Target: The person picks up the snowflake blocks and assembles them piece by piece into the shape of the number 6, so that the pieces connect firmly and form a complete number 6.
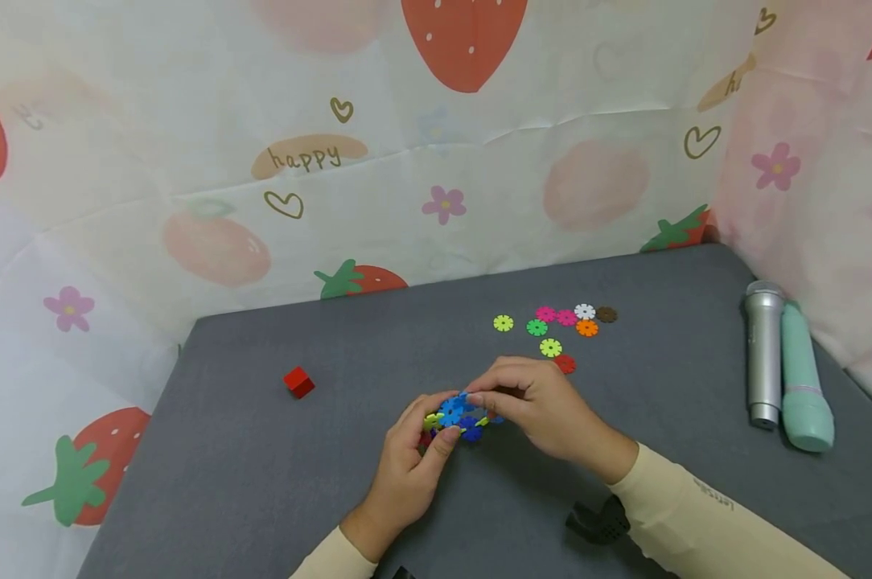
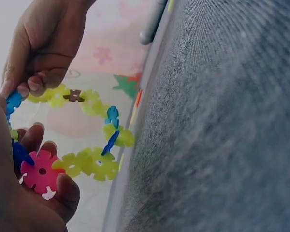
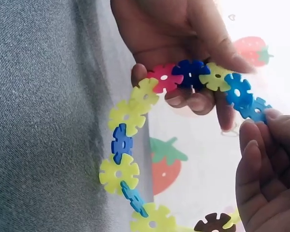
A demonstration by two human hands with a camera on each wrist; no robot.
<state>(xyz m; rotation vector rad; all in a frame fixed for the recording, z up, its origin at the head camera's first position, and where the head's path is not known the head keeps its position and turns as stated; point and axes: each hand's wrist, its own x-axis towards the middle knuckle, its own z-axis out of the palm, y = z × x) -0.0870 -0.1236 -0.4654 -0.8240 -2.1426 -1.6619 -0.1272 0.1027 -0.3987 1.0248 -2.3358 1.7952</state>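
Note:
A chain of slotted snowflake discs [image 1: 450, 411], joined edge to edge, is held up between both hands over the grey table. Its discs are yellow, blue, pink and brown. My left hand [image 1: 407, 462] grips one stretch of it, fingers curled behind the pink disc [image 3: 157, 79], the dark blue disc [image 3: 190, 67] and a yellow one. The right hand [image 1: 545, 406] pinches a light blue disc [image 3: 253, 110] at thumb and fingertips, right beside another blue disc [image 3: 237, 87]. From there the rest of the chain hangs in a loop, with a brown disc [image 2: 74, 95] on its far side.
Loose discs in several colours, among them a green disc [image 1: 537, 327] and an orange disc [image 1: 587, 327], lie behind the right hand. A red cube [image 1: 299, 383] sits at the left. At the right edge lie a silver microphone [image 1: 763, 354] and a mint-green one [image 1: 805, 386].

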